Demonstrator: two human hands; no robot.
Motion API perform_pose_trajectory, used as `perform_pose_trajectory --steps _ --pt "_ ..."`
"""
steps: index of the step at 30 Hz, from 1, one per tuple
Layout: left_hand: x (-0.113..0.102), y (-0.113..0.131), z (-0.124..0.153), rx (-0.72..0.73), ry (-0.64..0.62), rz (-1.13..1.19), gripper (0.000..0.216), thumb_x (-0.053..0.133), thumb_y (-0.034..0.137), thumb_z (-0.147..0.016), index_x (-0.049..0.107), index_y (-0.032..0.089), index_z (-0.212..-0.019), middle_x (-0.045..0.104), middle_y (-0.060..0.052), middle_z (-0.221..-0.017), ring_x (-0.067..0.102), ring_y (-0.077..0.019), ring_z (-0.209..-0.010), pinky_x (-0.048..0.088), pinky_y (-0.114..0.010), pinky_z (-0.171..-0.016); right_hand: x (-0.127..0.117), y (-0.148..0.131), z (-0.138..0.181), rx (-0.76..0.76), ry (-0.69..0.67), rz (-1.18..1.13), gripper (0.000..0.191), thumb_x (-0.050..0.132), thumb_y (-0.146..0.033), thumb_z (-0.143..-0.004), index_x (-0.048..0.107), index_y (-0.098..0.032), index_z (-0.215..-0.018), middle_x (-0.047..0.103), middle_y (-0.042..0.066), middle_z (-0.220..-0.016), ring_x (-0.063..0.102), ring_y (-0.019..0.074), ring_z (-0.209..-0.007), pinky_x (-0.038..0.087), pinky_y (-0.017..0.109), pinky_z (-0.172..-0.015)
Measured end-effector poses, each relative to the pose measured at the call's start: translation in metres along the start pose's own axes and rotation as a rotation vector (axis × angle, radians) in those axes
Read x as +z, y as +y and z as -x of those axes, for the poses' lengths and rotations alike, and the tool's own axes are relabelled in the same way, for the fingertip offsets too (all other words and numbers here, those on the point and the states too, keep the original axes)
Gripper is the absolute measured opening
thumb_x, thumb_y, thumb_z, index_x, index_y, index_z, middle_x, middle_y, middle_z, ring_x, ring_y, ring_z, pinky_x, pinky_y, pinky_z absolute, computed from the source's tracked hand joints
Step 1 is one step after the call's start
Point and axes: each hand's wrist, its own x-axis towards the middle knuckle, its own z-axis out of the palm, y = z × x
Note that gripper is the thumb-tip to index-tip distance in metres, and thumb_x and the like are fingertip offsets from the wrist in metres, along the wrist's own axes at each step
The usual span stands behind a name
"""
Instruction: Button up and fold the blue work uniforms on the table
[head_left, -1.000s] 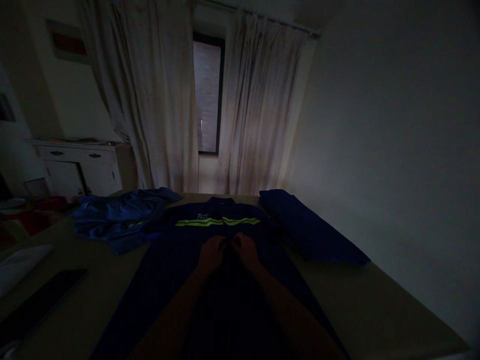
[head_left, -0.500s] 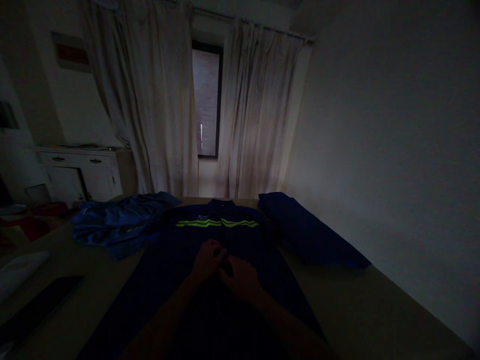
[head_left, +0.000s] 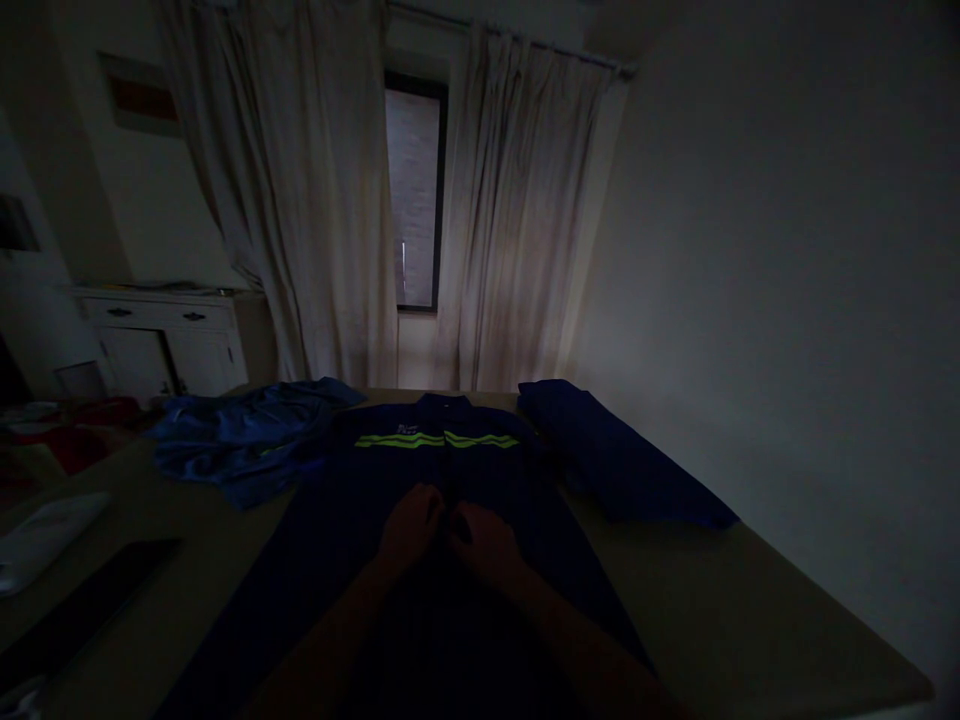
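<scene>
Shirt (head_left: 450, 610): dk blue, long, laid flat front-up on table (head_left: 765, 625), mid-table, collar (head_left: 444, 401) at far end; near end runs off bottom of view.
Stripes (head_left: 401, 441): yellow-green, across chest both sides of front opening; small pale lettering (head_left: 406, 428) above, too small to read.
L hand (head_left: 412, 520): over shirt's front opening, below stripes, fingers curled in; can't tell if cloth is pinched, too dk.
R hand (head_left: 484, 540): just beside L hand, a bit nearer the person, fingers bent twd opening; grip on cloth can't be told either.
Blue heap (head_left: 232, 440): crumpled cloth, far L of table, nr shirt's shoulder.
Folded cloth (head_left: 622, 465): dk blue, R of shirt, along wall (head_left: 787, 300) side.
Black flat thing (head_left: 90, 600): L side of table, well apart from shirt; white thing (head_left: 52, 535) just beyond it, nr L edge of view.
Back: curtains (head_left: 322, 200) either side of narrow window (head_left: 415, 190); white cabinet (head_left: 161, 340) to L, one door ajar.
Light: v. dim.
</scene>
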Motion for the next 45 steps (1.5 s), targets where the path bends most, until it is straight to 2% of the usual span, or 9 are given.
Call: perform_pose_trajectory --steps 5,12,19,23,26,30,35,40,45 --pt "0.0 -0.001 0.0 -0.039 0.004 0.006 0.01 0.052 0.023 -0.099 0.061 0.02 -0.095 0.067 -0.005 -0.1 0.064 -0.019 -0.096 0.044 -0.029 -0.087 0.002 0.005 -0.002 -0.039 -0.003 -0.012 0.025 0.057 -0.038 -0.094 0.065 -0.028 -0.114 0.073 0.002 -0.11 0.067 0.0201 -0.097 0.042 0.028 -0.074" --pt "-0.001 0.002 0.001 -0.042 -0.005 -0.035 0.017 0.046 0.02 -0.101 0.061 0.021 -0.095 0.066 -0.005 -0.103 0.064 -0.0182 -0.098 0.044 -0.029 -0.087 -0.003 0.0 -0.001 -0.003 -0.022 -0.029 0.028 0.06 -0.046 -0.093 0.07 -0.028 -0.112 0.075 0.002 -0.11 0.069 0.0207 -0.098 0.044 0.028 -0.075" --pt "-0.003 0.003 0.003 -0.057 -0.008 -0.053 0.008 0.054 0.023 -0.098 0.062 0.02 -0.096 0.066 -0.006 -0.103 0.064 -0.0207 -0.099 0.044 -0.03 -0.087 0.0 0.003 -0.004 -0.029 -0.018 -0.044 0.027 0.058 -0.043 -0.094 0.071 -0.027 -0.112 0.074 0.003 -0.112 0.068 0.0215 -0.101 0.045 0.028 -0.079" --pt "-0.004 0.008 0.001 -0.057 0.003 0.016 0.017 0.045 0.021 -0.101 0.06 0.019 -0.097 0.067 -0.009 -0.107 0.065 -0.0204 -0.103 0.045 -0.03 -0.092 0.002 0.005 -0.004 -0.044 -0.014 -0.045 0.025 0.056 -0.035 -0.094 0.071 -0.027 -0.113 0.075 0.003 -0.112 0.069 0.0208 -0.101 0.045 0.028 -0.079" --pt "-0.003 0.012 -0.001 -0.058 -0.02 0.108 0.021 0.038 0.024 -0.105 0.059 0.02 -0.104 0.071 -0.007 -0.103 0.069 -0.0181 -0.097 0.047 -0.027 -0.086 0.002 0.005 -0.005 -0.029 -0.02 -0.038 0.026 0.056 -0.032 -0.092 0.07 -0.028 -0.114 0.075 0.002 -0.112 0.07 0.0208 -0.101 0.045 0.028 -0.078" --pt "-0.002 0.012 -0.005 -0.094 -0.048 0.177 0.021 0.042 0.027 -0.104 0.061 0.02 -0.11 0.075 -0.006 -0.103 0.072 -0.0173 -0.095 0.049 -0.025 -0.08 0.002 0.003 -0.006 -0.006 -0.018 -0.027 0.023 0.06 -0.037 -0.091 0.072 -0.028 -0.109 0.077 0.002 -0.106 0.071 0.0217 -0.096 0.045 0.028 -0.075" --pt "-0.004 0.008 -0.007 -0.093 -0.081 0.178 0.017 0.058 0.03 -0.095 0.072 0.021 -0.092 0.078 -0.005 -0.095 0.072 -0.0195 -0.09 0.048 -0.027 -0.078 0.008 0.001 -0.007 -0.028 -0.008 0.05 0.025 0.054 -0.038 -0.097 0.073 -0.026 -0.106 0.076 0.005 -0.105 0.071 0.0217 -0.093 0.045 0.028 -0.075" --pt "-0.001 0.009 -0.005 -0.083 -0.029 0.177 0.025 0.05 0.025 -0.098 0.071 0.02 -0.085 0.077 -0.004 -0.092 0.071 -0.0185 -0.087 0.046 -0.027 -0.078 0.009 0.003 -0.007 -0.064 0.039 0.03 0.021 0.054 -0.032 -0.098 0.071 -0.024 -0.108 0.075 0.006 -0.108 0.069 0.0206 -0.096 0.044 0.027 -0.079" --pt "0.003 0.012 -0.009 -0.07 0.006 0.208 0.033 0.042 0.031 -0.103 0.071 0.02 -0.092 0.077 -0.004 -0.092 0.071 -0.0177 -0.087 0.049 -0.026 -0.078 0.005 0.007 -0.008 -0.072 0.065 -0.077 0.019 0.053 -0.027 -0.1 0.07 -0.021 -0.104 0.075 0.004 -0.103 0.068 0.018 -0.091 0.043 0.026 -0.078"
